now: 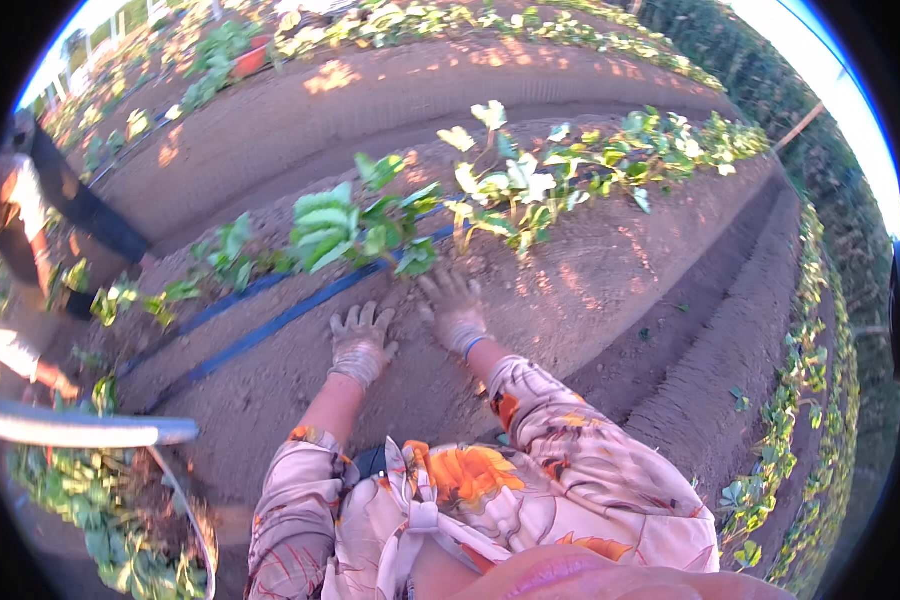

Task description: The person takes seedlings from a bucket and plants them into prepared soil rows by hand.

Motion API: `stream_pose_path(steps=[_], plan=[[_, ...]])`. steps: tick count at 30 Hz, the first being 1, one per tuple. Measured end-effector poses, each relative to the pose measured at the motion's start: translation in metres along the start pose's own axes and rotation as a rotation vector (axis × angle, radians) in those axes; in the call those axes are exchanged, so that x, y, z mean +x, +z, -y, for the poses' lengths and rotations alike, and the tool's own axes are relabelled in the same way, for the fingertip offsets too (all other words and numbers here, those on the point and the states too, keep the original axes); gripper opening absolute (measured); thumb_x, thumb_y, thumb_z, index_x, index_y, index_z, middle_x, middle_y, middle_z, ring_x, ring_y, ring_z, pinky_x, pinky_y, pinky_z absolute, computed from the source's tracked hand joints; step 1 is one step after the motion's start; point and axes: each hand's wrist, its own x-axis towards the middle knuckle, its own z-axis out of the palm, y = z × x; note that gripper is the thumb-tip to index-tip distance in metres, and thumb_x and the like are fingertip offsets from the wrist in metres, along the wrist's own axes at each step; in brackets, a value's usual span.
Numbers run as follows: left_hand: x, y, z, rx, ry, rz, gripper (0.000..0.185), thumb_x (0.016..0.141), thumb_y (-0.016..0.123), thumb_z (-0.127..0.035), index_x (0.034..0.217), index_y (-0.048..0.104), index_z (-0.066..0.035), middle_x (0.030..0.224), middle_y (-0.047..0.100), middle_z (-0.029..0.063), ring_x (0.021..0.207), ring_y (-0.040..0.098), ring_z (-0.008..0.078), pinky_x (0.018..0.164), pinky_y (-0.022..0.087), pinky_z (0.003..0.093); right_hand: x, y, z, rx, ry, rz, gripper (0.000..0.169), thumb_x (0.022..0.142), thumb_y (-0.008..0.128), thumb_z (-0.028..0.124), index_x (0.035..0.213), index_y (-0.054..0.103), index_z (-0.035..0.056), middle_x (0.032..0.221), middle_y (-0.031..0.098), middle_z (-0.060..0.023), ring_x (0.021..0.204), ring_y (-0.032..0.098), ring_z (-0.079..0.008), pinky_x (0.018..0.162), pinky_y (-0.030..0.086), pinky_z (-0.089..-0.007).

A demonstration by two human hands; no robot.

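Note:
My left hand, in a thin pale glove, rests on the sloping side of a raised soil bed with its fingers spread. My right hand, gloved the same way, lies flat on the soil just below the row, fingers apart. Neither hand holds anything. Beyond the fingertips grows a leafy plant that looks like a strawberry plant, and more plants follow along the bed's top to the right. A dark blue drip irrigation tape runs along the bed, to the left of my left hand.
At the left edge another person bends over the row, one hand low. A pale bar-like object juts in below. A furrow runs along the right. Farther off are an orange-red container and a wooden post.

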Motion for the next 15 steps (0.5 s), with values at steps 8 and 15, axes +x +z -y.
stream_pose_path(steps=[8, 15], plan=[[-0.243, -0.016, 0.084, -0.492, -0.280, -0.450, 0.031, 0.087, 0.061, -0.031, 0.111, 0.065, -0.011, 0.109, 0.066, 0.0126, 0.101, 0.061, 0.0302, 0.090, 0.047, 0.0407, -0.021, 0.059, 0.006, -0.113, -0.209, -0.192, 0.061, 0.095, 0.042, 0.052, 0.147, 0.034, 0.0213, 0.153, 0.030, -0.0086, 0.141, 0.023, -0.0338, 0.110, 0.019, -0.0593], [-0.459, -0.049, 0.112, -0.687, -1.105, -0.969, 0.022, 0.091, 0.063, -0.019, 0.109, 0.068, -0.007, 0.095, 0.070, 0.0006, 0.080, 0.062, 0.0085, 0.074, 0.050, 0.0230, -0.035, 0.052, 0.022, -0.124, -0.063, -0.231, 0.055, 0.092, 0.050, 0.047, 0.143, 0.040, 0.0265, 0.150, 0.034, -0.0070, 0.138, 0.032, -0.0272, 0.108, 0.028, -0.0537]])
